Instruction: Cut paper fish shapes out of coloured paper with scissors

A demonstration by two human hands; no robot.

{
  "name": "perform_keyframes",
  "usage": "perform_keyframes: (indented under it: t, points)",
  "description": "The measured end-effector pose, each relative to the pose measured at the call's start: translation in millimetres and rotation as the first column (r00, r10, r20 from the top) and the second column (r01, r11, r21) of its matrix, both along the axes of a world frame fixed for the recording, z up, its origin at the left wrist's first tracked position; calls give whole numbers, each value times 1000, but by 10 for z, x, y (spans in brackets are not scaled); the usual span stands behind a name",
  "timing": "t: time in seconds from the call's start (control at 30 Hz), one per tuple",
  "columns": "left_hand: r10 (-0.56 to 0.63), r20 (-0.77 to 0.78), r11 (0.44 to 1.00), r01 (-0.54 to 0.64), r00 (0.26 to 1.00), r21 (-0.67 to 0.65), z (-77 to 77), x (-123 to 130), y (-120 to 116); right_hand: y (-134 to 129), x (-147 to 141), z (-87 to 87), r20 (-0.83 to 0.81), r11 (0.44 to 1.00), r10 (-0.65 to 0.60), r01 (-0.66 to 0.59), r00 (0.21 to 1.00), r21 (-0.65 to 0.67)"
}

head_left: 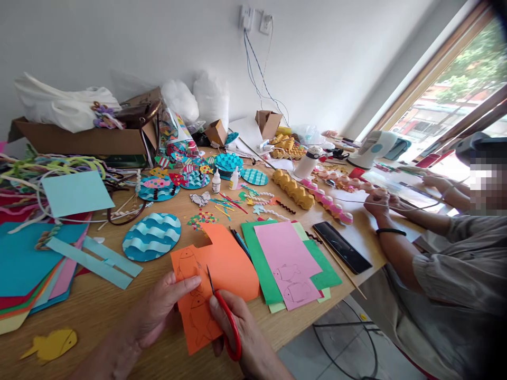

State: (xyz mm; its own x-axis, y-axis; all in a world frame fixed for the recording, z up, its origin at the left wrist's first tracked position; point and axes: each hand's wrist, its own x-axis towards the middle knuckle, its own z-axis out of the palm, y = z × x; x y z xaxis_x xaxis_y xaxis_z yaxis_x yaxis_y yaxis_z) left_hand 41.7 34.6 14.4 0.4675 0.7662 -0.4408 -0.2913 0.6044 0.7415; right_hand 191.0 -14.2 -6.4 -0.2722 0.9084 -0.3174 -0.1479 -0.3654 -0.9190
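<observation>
My left hand (pixel 160 301) pinches the left side of an orange sheet of paper (pixel 232 258), its thumb on top. Fish outlines are drawn in dark lines along that side. Red-handled scissors (pixel 233 332) are in my right hand (pixel 241 314), and their dark blades point up and away over the orange paper beside the drawn fish. Part of the blades is hidden, so how far they are apart is unclear. Right of the orange sheet, a pink sheet (pixel 285 248) with two drawn fish lies on green paper (pixel 255 253). At the lower left rests a yellow paper fish (pixel 55 344).
A blue wavy disc (pixel 151 237) and stacked coloured paper (pixel 35 264) lie to the left. Glue bottles (pixel 216 182) stand farther back. On the right are a black phone (pixel 343 247), a thin stick (pixel 344 269) and a co-worker's hands (pixel 378 203) holding a strand.
</observation>
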Motion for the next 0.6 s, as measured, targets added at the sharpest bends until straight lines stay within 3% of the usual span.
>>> perform_keyframes:
  t: [0.17,0.4,0.6]
  points:
    - [14,-29,1000,-14,999,25,4,3,-8,-12,-3,-64,-13,1000,-7,7,1000,-16]
    - [-7,6,1000,7,1000,-9,-30,31,-62,-5,44,27,31,1000,-11,11,999,15]
    - [-13,-2,1000,13,1000,-21,-50,26,-84,-39,14,-97,21,1000,10,-9,1000,-24]
